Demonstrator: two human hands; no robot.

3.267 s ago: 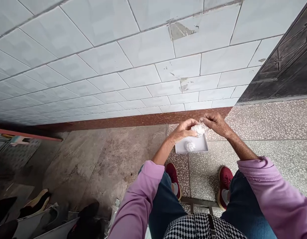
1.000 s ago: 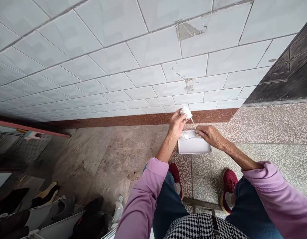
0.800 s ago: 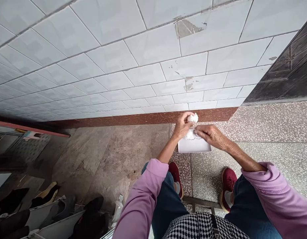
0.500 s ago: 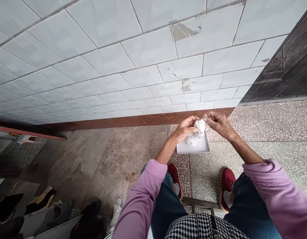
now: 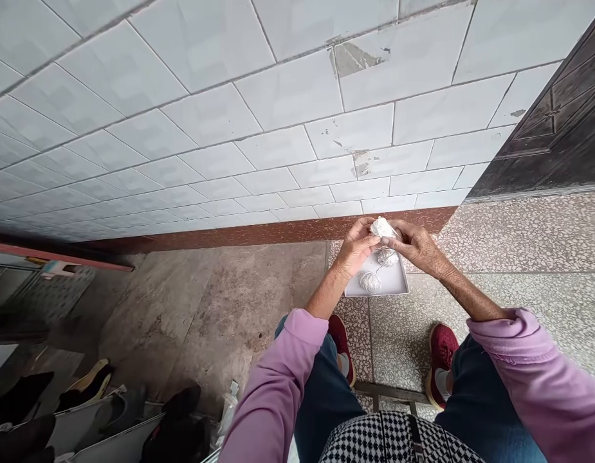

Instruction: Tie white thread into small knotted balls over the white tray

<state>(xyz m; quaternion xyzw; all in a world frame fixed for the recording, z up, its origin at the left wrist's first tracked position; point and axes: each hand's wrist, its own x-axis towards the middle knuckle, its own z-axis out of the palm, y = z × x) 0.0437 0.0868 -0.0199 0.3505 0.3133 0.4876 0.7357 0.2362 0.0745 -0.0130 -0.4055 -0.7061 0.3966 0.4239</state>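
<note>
Between both hands is a small white crocheted or knitted piece (image 5: 382,227), its exact kind too small to make out. My left hand (image 5: 359,247) grips it from the left with thumb and fingers. On its right side my right hand (image 5: 413,243) is closed on it too, the thumb at its lower edge; whether a hook or needle is in these fingers is hidden. Below the hands a shallow pale box lid (image 5: 398,280) lies on the floor. In it are a ball of white yarn (image 5: 369,281) and a second white ball (image 5: 386,257), nearer the wall.
A white tiled wall (image 5: 278,154) with a brown skirting rises in front. A dark door (image 5: 558,141) stands at the right. Red shoes (image 5: 442,347) are on either side below the lid. Several shoes and boxes (image 5: 99,418) lie at lower left, beside a plastic bag (image 5: 227,411).
My right hand has come in from the right and now touches the white piece. The piece has risen slightly and shifted left. The nearer yarn ball has shifted slightly in the lid.
</note>
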